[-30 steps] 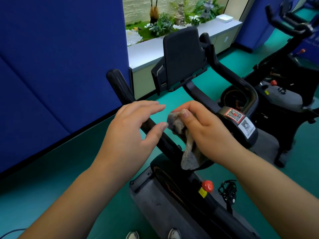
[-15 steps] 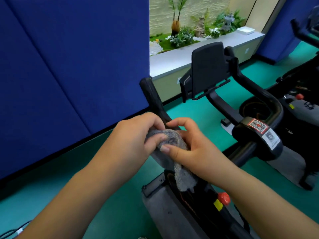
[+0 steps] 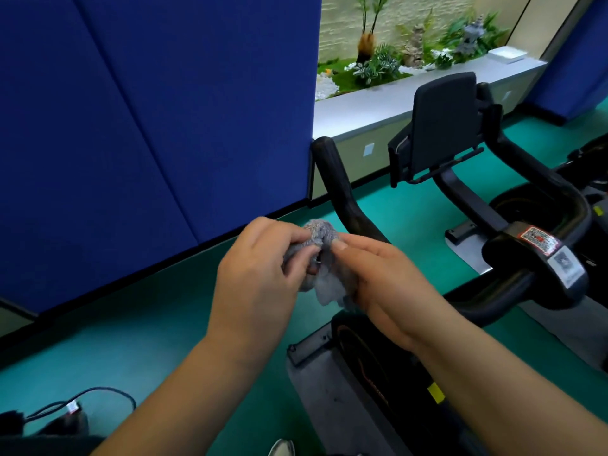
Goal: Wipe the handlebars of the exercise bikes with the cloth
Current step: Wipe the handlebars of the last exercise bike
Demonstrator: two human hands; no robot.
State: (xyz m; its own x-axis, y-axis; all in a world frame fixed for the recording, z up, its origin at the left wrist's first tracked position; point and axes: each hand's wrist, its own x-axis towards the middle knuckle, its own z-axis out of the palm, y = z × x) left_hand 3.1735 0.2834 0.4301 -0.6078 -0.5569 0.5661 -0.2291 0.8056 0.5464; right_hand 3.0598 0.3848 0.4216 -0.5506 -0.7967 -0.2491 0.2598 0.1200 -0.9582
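The cloth (image 3: 324,258) is mottled grey, the handlebars (image 3: 342,192) and screen (image 3: 442,123) black, and the bike's stem carries a red-and-white QR sticker (image 3: 538,240) above a grey one. The wall panel (image 3: 158,110) is deep blue, the floor (image 3: 131,340) teal, and the ledge (image 3: 394,100) pale grey with green plants (image 3: 378,65).

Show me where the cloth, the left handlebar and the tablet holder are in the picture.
cloth (image 3: 324,258): head view, on the bunched grey fabric between the hands.
left handlebar (image 3: 339,185): head view, on the upright black bar.
tablet holder (image 3: 444,123): head view, on its flat dark back panel.
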